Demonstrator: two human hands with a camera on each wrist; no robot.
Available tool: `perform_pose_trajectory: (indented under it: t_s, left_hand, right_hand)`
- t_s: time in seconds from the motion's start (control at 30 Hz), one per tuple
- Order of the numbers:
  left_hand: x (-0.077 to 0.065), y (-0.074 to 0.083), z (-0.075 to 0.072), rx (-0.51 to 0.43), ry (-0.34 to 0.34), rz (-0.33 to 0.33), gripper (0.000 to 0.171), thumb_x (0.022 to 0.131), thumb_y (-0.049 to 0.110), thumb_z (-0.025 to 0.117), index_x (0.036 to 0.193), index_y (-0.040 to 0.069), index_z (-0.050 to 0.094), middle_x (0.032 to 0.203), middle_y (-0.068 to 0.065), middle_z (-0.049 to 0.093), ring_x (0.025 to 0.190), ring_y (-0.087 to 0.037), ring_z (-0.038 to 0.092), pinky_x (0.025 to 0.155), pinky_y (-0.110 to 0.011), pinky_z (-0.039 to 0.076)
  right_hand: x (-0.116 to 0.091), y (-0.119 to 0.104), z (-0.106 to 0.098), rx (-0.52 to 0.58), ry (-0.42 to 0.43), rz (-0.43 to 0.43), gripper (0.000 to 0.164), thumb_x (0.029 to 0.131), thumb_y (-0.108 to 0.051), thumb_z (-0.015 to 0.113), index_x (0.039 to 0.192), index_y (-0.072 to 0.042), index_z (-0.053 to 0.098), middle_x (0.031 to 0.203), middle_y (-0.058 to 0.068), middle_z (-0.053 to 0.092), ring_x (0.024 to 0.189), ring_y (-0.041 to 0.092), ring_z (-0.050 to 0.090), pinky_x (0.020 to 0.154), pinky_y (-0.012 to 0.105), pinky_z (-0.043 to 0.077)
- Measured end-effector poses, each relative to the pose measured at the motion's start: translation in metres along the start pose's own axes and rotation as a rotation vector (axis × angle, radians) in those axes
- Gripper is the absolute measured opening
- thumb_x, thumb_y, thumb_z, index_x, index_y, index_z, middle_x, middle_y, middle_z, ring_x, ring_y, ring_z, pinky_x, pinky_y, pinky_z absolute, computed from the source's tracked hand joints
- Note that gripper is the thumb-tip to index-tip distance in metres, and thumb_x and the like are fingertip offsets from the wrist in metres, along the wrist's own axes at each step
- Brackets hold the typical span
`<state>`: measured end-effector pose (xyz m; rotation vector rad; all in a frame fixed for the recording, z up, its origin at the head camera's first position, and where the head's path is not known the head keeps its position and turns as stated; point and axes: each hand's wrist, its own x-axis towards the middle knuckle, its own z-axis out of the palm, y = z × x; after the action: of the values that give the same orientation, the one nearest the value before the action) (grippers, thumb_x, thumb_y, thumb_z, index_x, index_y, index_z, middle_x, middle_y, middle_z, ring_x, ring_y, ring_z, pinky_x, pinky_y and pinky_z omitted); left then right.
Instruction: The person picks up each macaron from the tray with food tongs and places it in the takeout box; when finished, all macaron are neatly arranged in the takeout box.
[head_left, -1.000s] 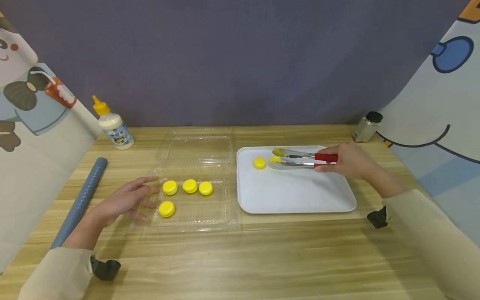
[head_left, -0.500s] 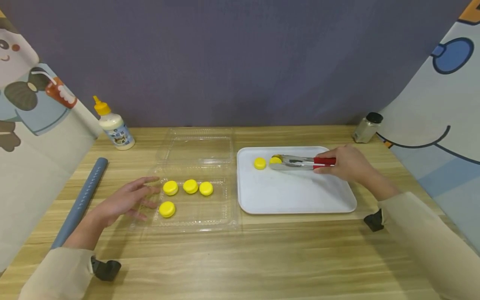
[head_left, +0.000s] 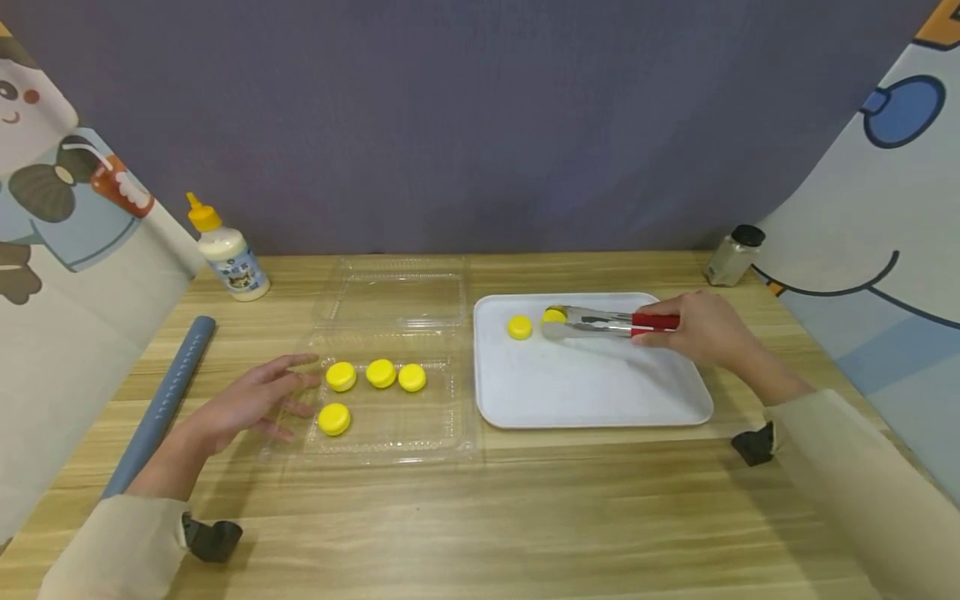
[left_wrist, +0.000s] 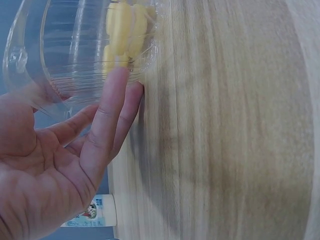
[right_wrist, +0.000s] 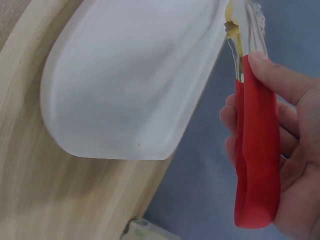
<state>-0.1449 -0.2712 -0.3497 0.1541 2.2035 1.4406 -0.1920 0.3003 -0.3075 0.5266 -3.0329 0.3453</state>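
My right hand [head_left: 708, 332] grips a pair of metal food tongs [right_wrist: 257, 145] by the red handles, thumb along one side. The tong tips are low over the white tray [head_left: 592, 392], at a yellow macaron [head_left: 553, 316], partly covering it in the head view. A second yellow macaron [head_left: 519, 327] sits just left of that one on the tray. My left hand [head_left: 243, 406], fingers loosely extended, lies at the left side of a hinged clear plastic box [head_left: 397, 433]. In the box are several more yellow macarons [head_left: 381, 373], in the left wrist view seen through its wall [left_wrist: 80, 35].
A squeeze bottle [head_left: 236, 262] with a yellow cap stands at the back left. In front of it lies a grey-blue roll [head_left: 165, 396]. A small jar [head_left: 735, 255] with a black lid is at the back right. The box's raised lid [head_left: 397, 296] points toward the back wall.
The tongs have come down and their arms have closed in at the macaron on the tray. Since then my right hand has shifted slightly right. The left hand has stayed put.
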Motion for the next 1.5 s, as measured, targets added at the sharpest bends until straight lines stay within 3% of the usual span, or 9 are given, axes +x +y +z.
perform_pose_trajectory:
  t_s: [0.2,0.4,0.53,0.8,0.97,1.2,1.5]
  left_hand:
    - [0.0,-0.001,0.0,-0.004,0.001,-0.003,0.063,0.111,0.027,0.04,0.16,-0.002,0.015,0.156,-0.036,0.028,0.117,-0.039,0.063,0.074,-0.046,0.063]
    - [-0.001,-0.001,0.0,-0.003,0.005,-0.002,0.062,0.111,0.027,0.04,0.16,-0.002,0.015,0.156,-0.037,0.029,0.116,-0.039,0.063,0.073,-0.046,0.063]
    - [-0.002,-0.001,0.0,-0.003,0.005,-0.004,0.062,0.111,0.026,0.04,0.16,-0.002,0.015,0.156,-0.037,0.029,0.117,-0.04,0.062,0.073,-0.046,0.063]
    - [-0.001,-0.001,0.0,-0.001,0.004,-0.018,0.063,0.11,0.027,0.039,0.16,-0.002,0.014,0.156,-0.036,0.029,0.118,-0.042,0.061,0.074,-0.046,0.063]
    - [0.0,0.0,0.0,0.003,0.006,-0.015,0.063,0.11,0.028,0.04,0.16,-0.002,0.014,0.155,-0.037,0.03,0.118,-0.042,0.061,0.075,-0.046,0.063]
    - [0.0,0.001,0.001,0.008,0.009,-0.006,0.063,0.11,0.028,0.04,0.16,-0.002,0.015,0.155,-0.036,0.03,0.118,-0.042,0.062,0.074,-0.046,0.063]
    - [0.0,0.002,0.001,0.004,0.011,0.006,0.063,0.11,0.027,0.04,0.16,-0.002,0.015,0.155,-0.037,0.03,0.116,-0.041,0.063,0.074,-0.045,0.063]
  right_hand:
    - [-0.003,-0.01,-0.011,-0.005,0.004,-0.041,0.049,0.086,-0.037,0.082,0.12,-0.003,0.075,0.099,0.018,0.076,0.053,0.014,0.042,0.05,0.029,0.034]
    - [-0.004,-0.021,-0.02,0.001,0.056,-0.149,0.043,0.083,-0.034,0.085,0.116,-0.006,0.078,0.097,0.015,0.077,0.046,0.008,0.032,0.045,0.025,0.027]
    - [-0.003,-0.03,-0.026,-0.007,0.091,-0.222,0.043,0.08,-0.031,0.087,0.114,-0.006,0.079,0.086,0.012,0.077,0.043,0.005,0.027,0.044,0.024,0.024]
    - [0.003,-0.066,-0.045,-0.045,0.082,-0.316,0.044,0.08,-0.036,0.087,0.114,-0.009,0.079,0.066,-0.006,0.071,0.045,0.005,0.033,0.045,0.026,0.028]
    - [0.009,-0.096,-0.05,-0.036,0.022,-0.348,0.042,0.083,-0.038,0.085,0.115,-0.012,0.079,0.073,-0.004,0.074,0.049,0.006,0.046,0.05,0.031,0.039]
    - [0.024,-0.133,-0.036,0.016,-0.025,-0.446,0.035,0.084,-0.034,0.085,0.114,-0.016,0.08,0.097,-0.002,0.079,0.074,0.016,0.072,0.064,0.041,0.055]
    - [0.044,-0.176,-0.004,0.006,-0.047,-0.553,0.033,0.082,-0.034,0.087,0.109,-0.017,0.081,0.091,-0.005,0.078,0.064,0.01,0.067,0.062,0.038,0.055]
